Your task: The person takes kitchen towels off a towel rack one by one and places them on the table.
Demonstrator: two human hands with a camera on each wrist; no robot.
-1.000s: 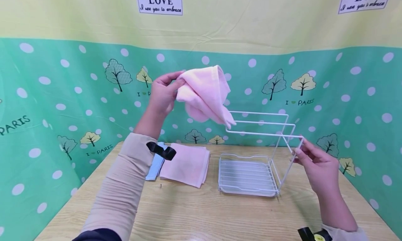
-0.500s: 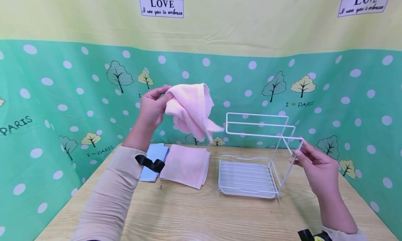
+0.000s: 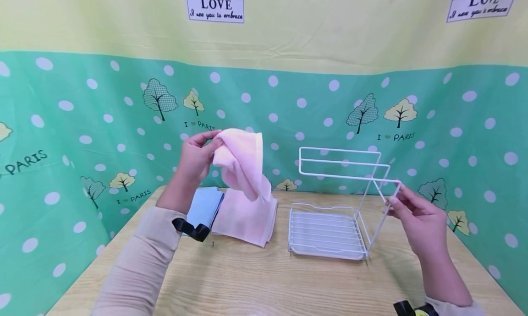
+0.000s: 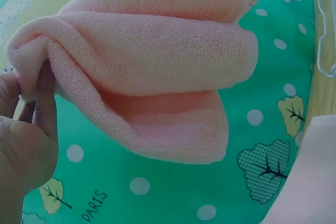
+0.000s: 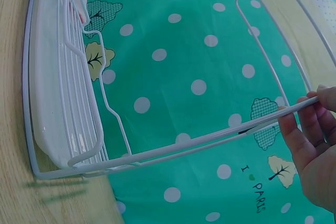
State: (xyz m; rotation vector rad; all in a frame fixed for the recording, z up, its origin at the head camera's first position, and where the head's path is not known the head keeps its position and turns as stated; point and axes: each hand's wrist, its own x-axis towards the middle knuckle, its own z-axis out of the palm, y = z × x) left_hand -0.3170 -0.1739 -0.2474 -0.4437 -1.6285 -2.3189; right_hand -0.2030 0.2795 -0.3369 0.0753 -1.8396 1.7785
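My left hand (image 3: pixel 195 158) pinches a pink towel (image 3: pixel 241 158) by one gathered edge and holds it in the air. The left wrist view shows the towel (image 4: pixel 163 56) hanging in soft folds from thumb and fingers. At the right, my right hand (image 3: pixel 420 220) grips the upright side of a white wire rack (image 3: pixel 344 175). The right wrist view has the fingers of that hand (image 5: pixel 320 150) curled round the rack's bar (image 5: pixel 210 136). A pale tray (image 3: pixel 326 249) lies under the rack's lower wires, and the rack stands on the table.
Under and behind the held towel, a folded pink towel (image 3: pixel 239 224) lies on the wooden table (image 3: pixel 264 284). Beside it on the left is a folded blue towel (image 3: pixel 205 206), partly covered by my wrist. A green and yellow printed curtain (image 3: pixel 272 91) encloses the table.
My left hand has moved down and to the left with the pink towel, away from the rack's top bars. The right hand stays on the rack.
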